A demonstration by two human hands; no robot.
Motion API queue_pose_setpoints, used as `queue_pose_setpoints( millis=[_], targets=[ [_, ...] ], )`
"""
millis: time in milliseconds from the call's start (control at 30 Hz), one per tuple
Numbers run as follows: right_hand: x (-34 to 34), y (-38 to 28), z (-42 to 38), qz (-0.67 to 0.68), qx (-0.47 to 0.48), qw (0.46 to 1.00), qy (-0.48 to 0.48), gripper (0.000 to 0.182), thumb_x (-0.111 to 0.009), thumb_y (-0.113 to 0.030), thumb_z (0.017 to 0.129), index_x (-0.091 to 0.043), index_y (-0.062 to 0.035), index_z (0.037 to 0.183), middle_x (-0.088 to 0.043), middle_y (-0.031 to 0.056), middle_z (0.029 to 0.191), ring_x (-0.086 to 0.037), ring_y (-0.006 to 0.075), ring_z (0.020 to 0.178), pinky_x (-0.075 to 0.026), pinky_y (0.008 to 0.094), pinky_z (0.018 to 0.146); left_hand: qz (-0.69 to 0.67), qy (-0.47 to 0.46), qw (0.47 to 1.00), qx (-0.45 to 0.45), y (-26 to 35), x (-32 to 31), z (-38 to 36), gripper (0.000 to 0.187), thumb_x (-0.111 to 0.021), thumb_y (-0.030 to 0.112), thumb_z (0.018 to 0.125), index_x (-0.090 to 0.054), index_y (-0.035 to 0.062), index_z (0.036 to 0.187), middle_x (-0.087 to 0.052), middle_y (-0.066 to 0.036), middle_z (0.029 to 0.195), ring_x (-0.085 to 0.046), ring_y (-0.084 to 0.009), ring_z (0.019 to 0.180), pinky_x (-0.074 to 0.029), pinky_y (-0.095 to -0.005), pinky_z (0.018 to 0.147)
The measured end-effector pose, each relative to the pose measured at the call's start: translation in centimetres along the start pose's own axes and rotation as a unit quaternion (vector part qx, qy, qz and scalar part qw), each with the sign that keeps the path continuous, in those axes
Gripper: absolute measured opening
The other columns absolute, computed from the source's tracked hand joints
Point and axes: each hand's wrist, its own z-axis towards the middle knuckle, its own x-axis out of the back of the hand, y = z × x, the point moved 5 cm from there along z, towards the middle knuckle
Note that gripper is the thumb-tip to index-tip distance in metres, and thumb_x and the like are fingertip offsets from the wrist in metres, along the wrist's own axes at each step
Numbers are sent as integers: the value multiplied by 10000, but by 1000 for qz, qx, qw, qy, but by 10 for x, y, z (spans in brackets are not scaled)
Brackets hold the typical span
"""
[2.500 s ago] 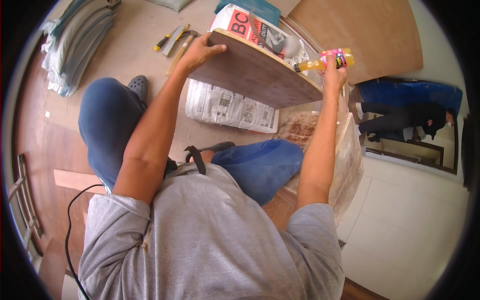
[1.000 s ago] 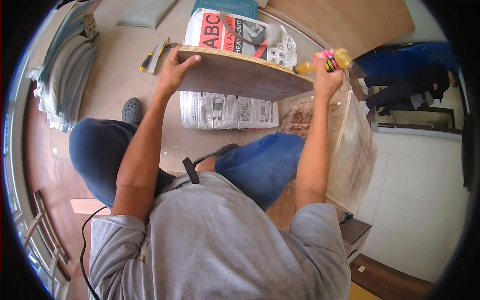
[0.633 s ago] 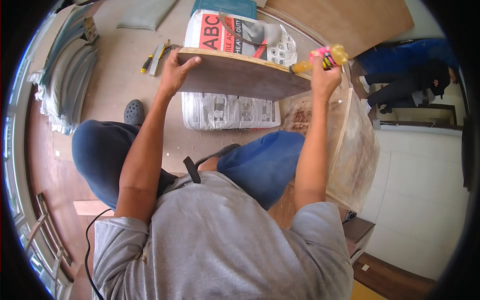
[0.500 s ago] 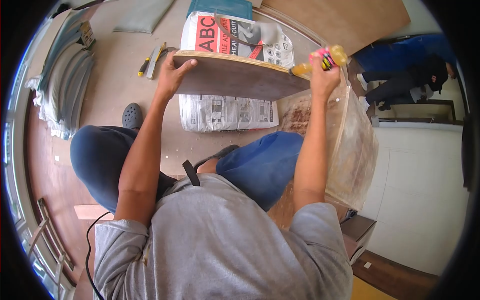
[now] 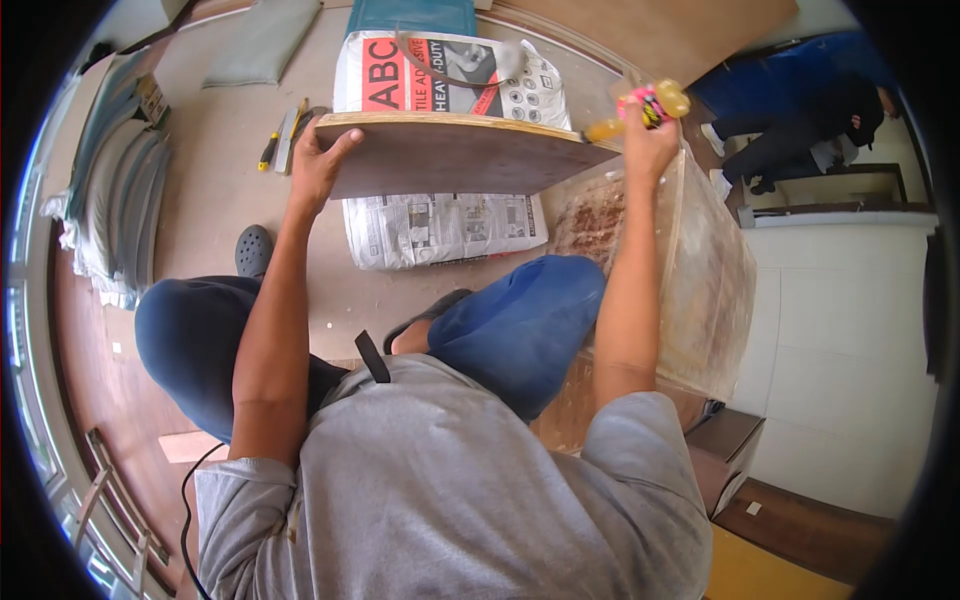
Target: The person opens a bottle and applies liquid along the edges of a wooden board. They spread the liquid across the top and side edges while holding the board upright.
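My left hand [image 5: 316, 170] grips the left end of a brown wooden board [image 5: 440, 165], thumb on the near face and fingers behind it. The board stands on edge with its pale plywood edge up. In my right hand [image 5: 650, 150] is a yellow squeeze bottle [image 5: 672, 100] with a pink and black label, tipped sideways. Its nozzle points left, right at the board's top edge near the right end. Behind and below the board lies a white bag of tile adhesive [image 5: 545, 90], with a curved grey strip [image 5: 432, 66] over its top.
A yellow-handled tool [image 5: 268, 152] lies on the floor left of the board beside a flat blade-like tool [image 5: 287, 138]. A stained wooden box [image 5: 705, 270] stands at right. Stacked sacks [image 5: 130, 190] are at far left. Another person [image 5: 805, 145] is at upper right.
The view has shifted slightly. The bottle's nozzle now meets the board's edge a little nearer the right end. My left hand keeps its hold on the board.
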Motion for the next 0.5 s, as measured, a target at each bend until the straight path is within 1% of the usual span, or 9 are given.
queue_pose_setpoints(
  millis=[33, 67, 167, 200, 233, 300, 333, 433, 500],
  targets=[
    [-8, -14, -6, 28, 29, 999, -21, 345, -834, -207, 864, -717, -25, 1132, -777, 73, 1002, -738, 169, 885, -576, 335, 853, -16, -2, 1000, -1, -1, 0, 1, 424, -833, 253, 935, -654, 3, 1226, -740, -76, 1093, -680, -144, 986, -545, -313, 894],
    [-14, -26, -14, 104, 32, 993, -50, 357, -839, -219, 857, -715, -18, 1125, -775, 77, 997, -731, 161, 894, -570, 335, 866, 1, 0, 1000, 6, -2, 1, 1, 412, -830, 247, 936, -656, 13, 1228, -735, -66, 1104, -673, -145, 1009, -532, -312, 918],
    [-20, -23, -13, 49, 66, 995, -58, 362, -835, -226, 855, -713, -11, 1119, -774, 78, 1002, -729, 161, 889, -570, 336, 860, 7, 0, 1000, 12, -3, 1, 0, 417, -832, 250, 933, -656, 19, 1232, -729, -68, 1118, -666, -148, 1034, -525, -318, 933],
    [-12, -18, -8, 57, 32, 996, -60, 375, -838, -243, 851, -712, -13, 1119, -779, 92, 997, -747, 202, 886, -573, 353, 848, 7, -2, 1000, 13, -1, 2, -1, 417, -832, 250, 933, -656, 19, 1232, -729, -68, 1118, -666, -148, 1034, -525, -318, 933],
    [-5, -7, 1, 57, 33, 996, -58, 375, -838, -243, 851, -712, -13, 1119, -779, 92, 997, -747, 202, 886, -573, 353, 848, 16, 1, 1000, 14, 1, 2, -2, 423, -834, 254, 931, -655, 20, 1235, -727, -71, 1123, -663, -150, 1042, -523, -322, 939],
    [19, 36, 22, -18, -39, 999, 2, 378, -844, -255, 848, -716, -22, 1117, -784, 102, 992, -755, 220, 886, -575, 365, 835, 23, 1, 1000, 13, 1, 0, -2, 429, -835, 257, 930, -654, 20, 1239, -724, -74, 1128, -661, -153, 1050, -520, -325, 945],
    [27, 35, 25, -70, -15, 997, 16, 377, -852, -263, 848, -720, -28, 1112, -787, 99, 983, -754, 216, 876, -575, 374, 837, 17, 5, 1000, 13, -1, 1, -1, 436, -836, 263, 929, -654, 17, 1240, -724, -76, 1128, -662, -157, 1049, -520, -327, 947],
    [27, 38, 22, 13, -21, 1000, 6, 387, -855, -267, 845, -718, -24, 1113, -785, 118, 1004, -753, 234, 891, -572, 384, 860, 18, 7, 1000, 9, -8, 4, 1, 449, -837, 276, 928, -654, 12, 1241, -723, -80, 1130, -664, -167, 1047, -520, -332, 950],
    [19, 24, 11, 7, -3, 1000, -9, 390, -851, -260, 847, -713, -22, 1123, -781, 122, 1010, -751, 239, 909, -570, 384, 870, 26, 3, 1000, 6, -6, 2, 0, 455, -836, 284, 927, -655, 10, 1241, -723, -80, 1130, -665, -172, 1047, -520, -335, 952]
  ],
)
